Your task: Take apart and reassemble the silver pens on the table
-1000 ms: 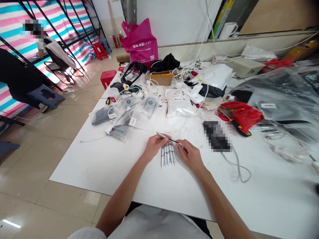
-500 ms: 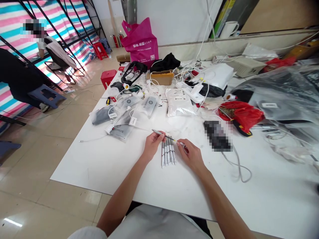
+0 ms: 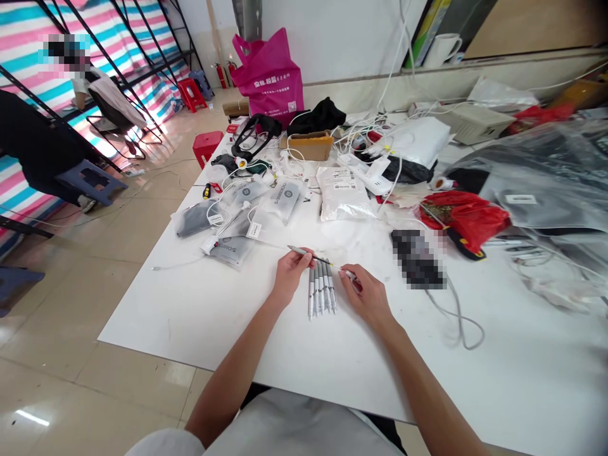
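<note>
My left hand [image 3: 287,275] pinches the grey barrel [image 3: 298,250] of a pen that has been taken apart. A thin dark refill [image 3: 323,260] sticks out of that barrel and points right. My right hand [image 3: 368,296] is closed on the pen's other barrel piece [image 3: 350,274], close to the refill's yellowish end. Whether the refill's tip is inside that piece, I cannot tell. Under and between the hands, a row of several grey-and-clear pens [image 3: 322,294] lies side by side on the white table [image 3: 228,335].
Grey packaged pouches [image 3: 230,251] and cables lie to the left. Behind is a white parcel [image 3: 344,196], with a power strip [image 3: 373,175] beside it. On the right are a blurred-out dark object [image 3: 418,258] with its cable, and a red bag [image 3: 468,218]. Two people are at far left.
My right hand has shifted slightly to the right with its barrel piece, while my left hand keeps nearly the same place. The row of pens looks unchanged.
</note>
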Available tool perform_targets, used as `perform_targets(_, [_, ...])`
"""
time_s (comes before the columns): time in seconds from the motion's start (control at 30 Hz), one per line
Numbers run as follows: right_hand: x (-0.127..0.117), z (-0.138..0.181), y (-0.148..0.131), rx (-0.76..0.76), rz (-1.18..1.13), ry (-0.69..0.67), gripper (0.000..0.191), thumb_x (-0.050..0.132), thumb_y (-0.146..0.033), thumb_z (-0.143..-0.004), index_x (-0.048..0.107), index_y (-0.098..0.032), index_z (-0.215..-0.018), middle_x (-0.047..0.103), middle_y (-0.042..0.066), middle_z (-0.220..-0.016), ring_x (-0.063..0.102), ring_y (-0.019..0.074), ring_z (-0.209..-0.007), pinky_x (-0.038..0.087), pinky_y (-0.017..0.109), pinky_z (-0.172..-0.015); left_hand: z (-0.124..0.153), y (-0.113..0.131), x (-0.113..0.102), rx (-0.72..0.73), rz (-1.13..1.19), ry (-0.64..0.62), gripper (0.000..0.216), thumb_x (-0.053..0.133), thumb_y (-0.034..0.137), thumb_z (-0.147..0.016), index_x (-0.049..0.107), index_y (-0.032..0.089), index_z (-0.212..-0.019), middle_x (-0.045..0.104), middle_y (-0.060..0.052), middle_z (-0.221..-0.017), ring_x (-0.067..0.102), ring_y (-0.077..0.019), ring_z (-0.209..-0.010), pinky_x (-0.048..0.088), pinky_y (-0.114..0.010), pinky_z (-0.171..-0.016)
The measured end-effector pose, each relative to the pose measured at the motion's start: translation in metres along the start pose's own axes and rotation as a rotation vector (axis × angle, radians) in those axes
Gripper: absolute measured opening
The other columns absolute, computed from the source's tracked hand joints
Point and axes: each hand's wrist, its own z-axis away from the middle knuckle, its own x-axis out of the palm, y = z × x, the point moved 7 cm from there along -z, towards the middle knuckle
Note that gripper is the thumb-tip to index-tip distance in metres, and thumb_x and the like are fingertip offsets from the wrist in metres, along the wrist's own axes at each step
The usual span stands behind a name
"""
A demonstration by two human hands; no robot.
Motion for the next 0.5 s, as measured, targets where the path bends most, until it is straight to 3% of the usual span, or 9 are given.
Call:
perform_targets(0.13, [-0.001,0.001,0.002,0.005,-0.004,0.022,0.027,0.057,-0.047,-0.102,0.066,-0.023,-0.111,0.072,0.003,-0.089,0.057,0.0126,-0.059,0.047,0.027,-0.06,0.002,0.002,0.004,-0.014,-0.031,-0.042,0.033,0.081,0.043,-0.084,0.075,0.015,-0.098,0.069,-0.005,-0.085,0.064,-0.0158,-0.079,0.051,-0.035,-0.086])
perform_targets(0.37, [0.0,-0.001,-0.018,-0.14,-0.001,-0.064,0.027,0.048,-0.039,-0.107,0.07,-0.024,-0.113,0.07,0.004,-0.086,0.059,0.0133,-0.062,0.044,0.027,-0.059,0.015,0.001,0.024,-0.085,-0.124,-0.264,0.028,0.079,0.041,-0.086,0.077,0.017,-0.101,0.072,-0.008,-0.096,0.064,-0.0173,-0.084,0.051,-0.034,-0.084])
perform_targets(0.5, [0.0,0.0,-0.021,-0.177,-0.026,-0.074,0.027,0.047,-0.034,-0.107,0.07,-0.023,-0.115,0.069,0.004,-0.087,0.06,0.014,-0.065,0.044,0.027,-0.061,0.017,0.001,0.025,-0.109,-0.121,-0.269,0.03,0.079,0.042,-0.086,0.079,0.018,-0.104,0.074,-0.011,-0.108,0.066,-0.02,-0.092,0.051,-0.035,-0.086])
